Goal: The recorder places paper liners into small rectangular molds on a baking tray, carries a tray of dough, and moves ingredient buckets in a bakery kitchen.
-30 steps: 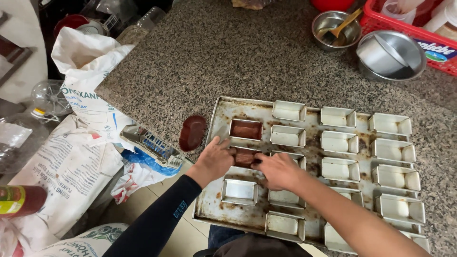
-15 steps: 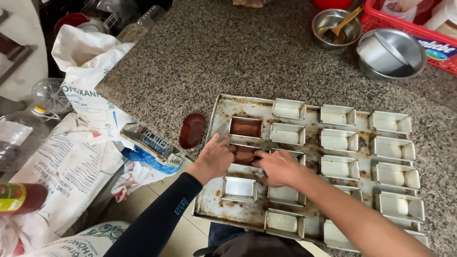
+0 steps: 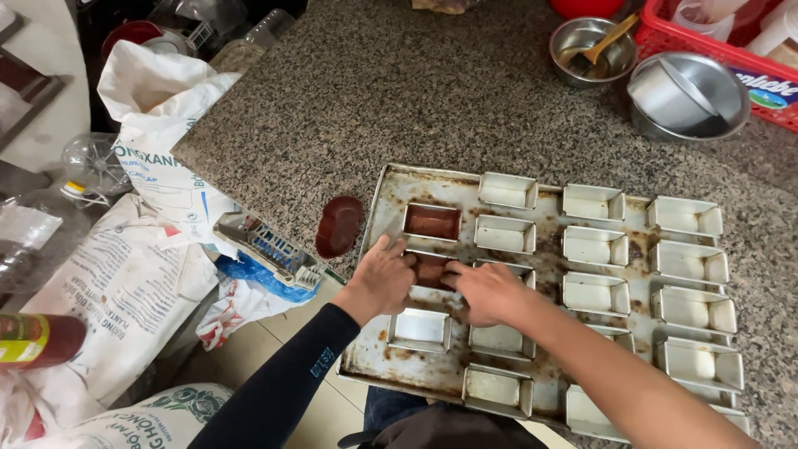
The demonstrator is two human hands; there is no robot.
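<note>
Both hands — left hand (image 3: 384, 276), right hand (image 3: 486, 291) — fingers clamped on brown-filled mould (image 3: 431, 268); could tip, spilling onto tray (image 3: 378, 218), if lifted unevenly.

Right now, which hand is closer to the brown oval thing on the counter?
Left. The left hand sits just right of the brown oval mould, at the tray's left edge. The right hand is farther right, over the tray.

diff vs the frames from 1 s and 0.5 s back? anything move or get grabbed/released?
Almost nothing. Both hands stay on the small brown-filled tin in the tray's second row, left hand on its left side, right hand on its right; the fingers shift only slightly. Nothing picked up or let go. The tray, the other brown-filled tin above, the empty tins, the brown oval piece on the counter and the steel bowls stay put.
</note>
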